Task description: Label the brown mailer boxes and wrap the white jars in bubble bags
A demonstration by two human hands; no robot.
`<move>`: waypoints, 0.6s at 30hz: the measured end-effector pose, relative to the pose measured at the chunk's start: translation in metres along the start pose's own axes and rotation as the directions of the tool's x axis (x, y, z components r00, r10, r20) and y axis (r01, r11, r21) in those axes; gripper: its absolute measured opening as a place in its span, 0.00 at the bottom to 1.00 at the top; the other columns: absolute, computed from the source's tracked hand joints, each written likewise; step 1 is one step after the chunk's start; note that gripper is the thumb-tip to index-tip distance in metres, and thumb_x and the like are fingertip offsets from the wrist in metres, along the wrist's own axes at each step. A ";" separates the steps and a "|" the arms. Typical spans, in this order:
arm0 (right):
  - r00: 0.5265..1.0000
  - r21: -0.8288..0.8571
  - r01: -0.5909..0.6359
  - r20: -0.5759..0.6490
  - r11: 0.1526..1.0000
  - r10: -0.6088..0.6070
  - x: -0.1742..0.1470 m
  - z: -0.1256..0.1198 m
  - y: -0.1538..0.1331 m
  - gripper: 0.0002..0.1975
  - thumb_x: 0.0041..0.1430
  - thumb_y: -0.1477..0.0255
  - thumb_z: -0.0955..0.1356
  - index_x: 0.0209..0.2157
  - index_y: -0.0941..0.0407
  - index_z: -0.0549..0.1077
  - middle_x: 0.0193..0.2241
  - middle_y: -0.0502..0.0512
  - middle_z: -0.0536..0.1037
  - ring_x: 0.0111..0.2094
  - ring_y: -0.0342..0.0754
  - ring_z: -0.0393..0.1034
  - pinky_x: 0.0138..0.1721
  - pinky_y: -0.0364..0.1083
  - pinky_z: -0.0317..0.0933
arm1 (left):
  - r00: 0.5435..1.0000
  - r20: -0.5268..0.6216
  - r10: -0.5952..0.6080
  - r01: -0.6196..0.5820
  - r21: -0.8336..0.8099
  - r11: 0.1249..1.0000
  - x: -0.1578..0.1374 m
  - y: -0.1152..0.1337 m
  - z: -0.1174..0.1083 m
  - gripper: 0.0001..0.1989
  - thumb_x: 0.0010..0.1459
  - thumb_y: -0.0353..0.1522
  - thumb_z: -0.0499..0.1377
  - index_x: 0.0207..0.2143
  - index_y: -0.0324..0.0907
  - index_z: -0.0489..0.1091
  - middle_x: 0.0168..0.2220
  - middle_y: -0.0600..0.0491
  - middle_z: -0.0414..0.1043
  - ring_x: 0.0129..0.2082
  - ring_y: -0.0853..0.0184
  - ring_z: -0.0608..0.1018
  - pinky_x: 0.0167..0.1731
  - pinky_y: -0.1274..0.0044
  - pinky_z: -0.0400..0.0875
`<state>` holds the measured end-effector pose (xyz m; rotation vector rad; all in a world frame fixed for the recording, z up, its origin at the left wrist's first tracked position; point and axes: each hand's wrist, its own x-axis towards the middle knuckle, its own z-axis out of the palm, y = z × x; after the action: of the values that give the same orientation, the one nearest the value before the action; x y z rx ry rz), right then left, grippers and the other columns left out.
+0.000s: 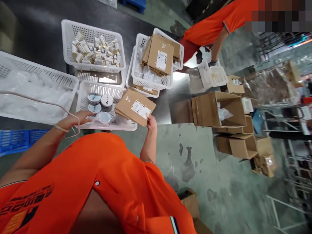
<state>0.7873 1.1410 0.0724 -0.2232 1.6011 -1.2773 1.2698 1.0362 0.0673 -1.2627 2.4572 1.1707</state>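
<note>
The right hand (151, 123) pinches cardboard mailers (129, 104) by their near right corner, seemingly leaving the label (139, 109) readable; the left hand (79, 119) nears round tins (94, 108), its grip unclear.

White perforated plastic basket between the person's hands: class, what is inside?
Round white tubs, some with dark lettering, and clear plastic wrapping. Flat brown cardboard mailers in the right hand cover part of the basket, hiding whatever's beneath.

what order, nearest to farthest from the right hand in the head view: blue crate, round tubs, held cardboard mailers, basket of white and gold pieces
1. Held cardboard mailers: in the right hand.
2. Round tubs: left of the mailers.
3. Basket of white and gold pieces: beyond the tubs.
4. Blue crate: at the picture's left edge.
</note>
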 end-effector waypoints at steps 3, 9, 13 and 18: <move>0.998 -0.048 0.060 0.031 0.997 -0.059 0.023 0.003 -0.003 0.16 0.47 0.71 0.86 0.34 0.54 0.81 0.29 0.53 0.90 0.43 0.60 0.90 0.55 0.57 0.85 | 0.989 0.067 -0.135 0.136 -0.013 0.991 0.007 0.003 -0.002 0.27 0.65 0.43 0.64 0.56 0.31 0.83 0.60 0.37 0.86 0.63 0.44 0.86 0.60 0.61 0.80; 0.996 -0.131 0.094 0.007 0.987 -0.094 0.046 0.003 -0.012 0.14 0.50 0.71 0.85 0.33 0.54 0.81 0.27 0.50 0.88 0.38 0.55 0.87 0.48 0.53 0.84 | 0.984 -0.038 -0.176 0.175 -0.021 0.984 0.043 0.030 -0.015 0.26 0.67 0.39 0.66 0.60 0.28 0.81 0.60 0.33 0.83 0.66 0.44 0.83 0.66 0.58 0.75; 0.990 -0.102 0.138 -0.006 0.985 -0.140 0.042 0.003 -0.012 0.14 0.50 0.71 0.84 0.34 0.54 0.80 0.27 0.50 0.87 0.37 0.55 0.86 0.47 0.53 0.84 | 0.982 -0.137 -0.132 0.137 0.027 0.990 0.088 0.052 -0.021 0.43 0.58 0.36 0.75 0.72 0.27 0.72 0.74 0.25 0.69 0.74 0.36 0.73 0.73 0.54 0.69; 0.991 0.015 0.135 -0.014 0.991 -0.135 0.031 -0.011 -0.004 0.14 0.50 0.69 0.84 0.36 0.54 0.82 0.30 0.53 0.89 0.41 0.59 0.89 0.53 0.58 0.85 | 0.977 -0.186 -0.103 0.073 -0.160 0.984 0.132 0.063 -0.012 0.49 0.48 0.32 0.81 0.73 0.35 0.74 0.80 0.27 0.60 0.81 0.30 0.62 0.79 0.50 0.55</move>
<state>0.7625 1.1252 0.0565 -0.3179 1.6081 -1.3969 1.1413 0.9662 0.0531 -1.5814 2.4519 1.2899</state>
